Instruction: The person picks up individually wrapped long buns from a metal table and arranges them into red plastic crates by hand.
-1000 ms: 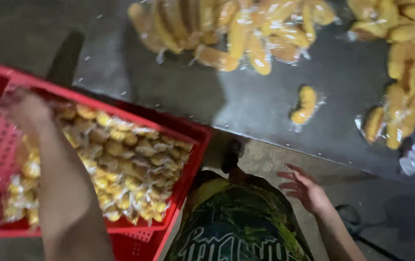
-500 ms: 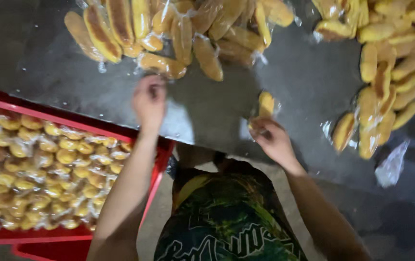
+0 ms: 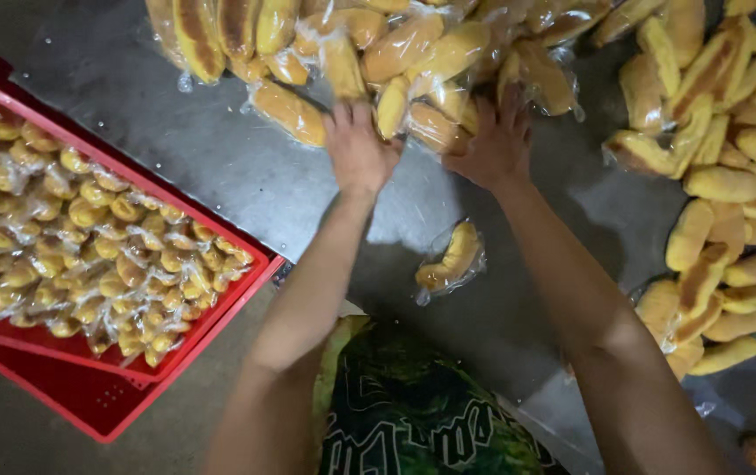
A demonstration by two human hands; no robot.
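Both hands have moved forward since half a second ago, off the near table edge and up to the heap of wrapped buns [image 3: 413, 53]. Left hand [image 3: 358, 145] lies palm-down with spread fingers on a clear-wrapped bun [image 3: 393, 105] at the heap's near edge; whether it grips or only presses, cannot tell. Right hand [image 3: 494, 145] likewise rests fingers-forward on the packets just beside the left; grasp not visible.

One single wrapped bun [image 3: 452, 259] lies alone on the steel table [image 3: 219, 176], between the forearms and nearer the body. Red crate [image 3: 246, 281] of packed buns sits to the left of the left arm, overhanging the table edge. More loose buns [image 3: 730, 202] lie to the right of the right arm.

Judgement: film looks slippery, so close fingers around whole packets, not loose wrap, and draw them back low over the table.
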